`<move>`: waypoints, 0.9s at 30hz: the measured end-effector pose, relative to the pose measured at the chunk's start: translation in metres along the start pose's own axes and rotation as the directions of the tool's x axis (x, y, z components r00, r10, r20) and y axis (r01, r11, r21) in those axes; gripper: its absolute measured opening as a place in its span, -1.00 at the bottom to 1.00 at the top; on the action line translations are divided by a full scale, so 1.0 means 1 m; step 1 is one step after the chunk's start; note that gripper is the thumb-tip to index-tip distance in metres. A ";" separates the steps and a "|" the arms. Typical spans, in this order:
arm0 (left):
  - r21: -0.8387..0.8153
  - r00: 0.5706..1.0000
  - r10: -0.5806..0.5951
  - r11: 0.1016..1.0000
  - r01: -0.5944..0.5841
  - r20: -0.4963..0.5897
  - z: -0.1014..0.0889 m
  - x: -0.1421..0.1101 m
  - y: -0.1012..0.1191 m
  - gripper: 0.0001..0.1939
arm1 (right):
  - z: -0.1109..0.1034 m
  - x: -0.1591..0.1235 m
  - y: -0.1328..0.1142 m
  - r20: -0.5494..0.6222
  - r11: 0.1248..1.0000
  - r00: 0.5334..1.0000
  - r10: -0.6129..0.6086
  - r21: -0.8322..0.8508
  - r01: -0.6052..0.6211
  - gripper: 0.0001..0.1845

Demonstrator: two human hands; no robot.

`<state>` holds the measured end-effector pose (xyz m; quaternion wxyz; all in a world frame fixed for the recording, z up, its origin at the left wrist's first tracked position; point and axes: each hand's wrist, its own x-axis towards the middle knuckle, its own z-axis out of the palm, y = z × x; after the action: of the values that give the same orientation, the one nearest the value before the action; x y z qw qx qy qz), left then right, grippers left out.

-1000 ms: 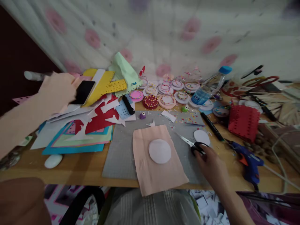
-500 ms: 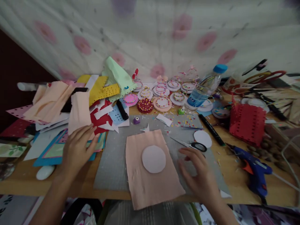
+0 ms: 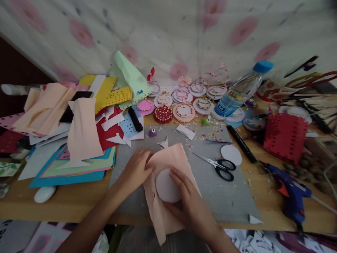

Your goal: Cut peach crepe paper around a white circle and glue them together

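Observation:
A sheet of peach crepe paper [image 3: 173, 154] lies on the grey mat, its left side raised and creased. On top of it is a white paper circle [image 3: 166, 186]. My left hand [image 3: 135, 170] is closed on the sheet's upper left edge, its fingertips partly hidden by the paper. The fingers and thumb of my right hand [image 3: 189, 202] close around the right side of the circle, covering part of it. Black-handled scissors [image 3: 218, 164] lie on the mat to the right, near a second white circle [image 3: 231, 155].
Coloured paper sheets [image 3: 71, 172] and peach crepe strips [image 3: 85, 130] pile up at left. Decorated discs [image 3: 183, 110] stand at the back beside a water bottle [image 3: 237, 95]. A black marker [image 3: 242, 144] and blue glue gun [image 3: 289, 193] lie at right.
My left hand has moved right from the paper pile to the crepe sheet, lifting its left side. My right hand has moved left from beside the scissors onto the white circle.

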<state>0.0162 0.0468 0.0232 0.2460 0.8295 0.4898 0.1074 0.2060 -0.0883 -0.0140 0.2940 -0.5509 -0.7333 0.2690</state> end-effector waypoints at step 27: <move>-0.527 0.967 -0.124 0.819 0.227 0.223 0.011 -0.006 0.040 -0.49 | 0.008 -0.004 0.002 -0.137 0.999 0.990 0.011 0.055 -0.003 -0.03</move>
<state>0.0481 0.0223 0.0345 0.5250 0.6814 0.4890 0.1450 0.2028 -0.0917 -0.0213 0.3578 -0.5624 -0.7018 0.2512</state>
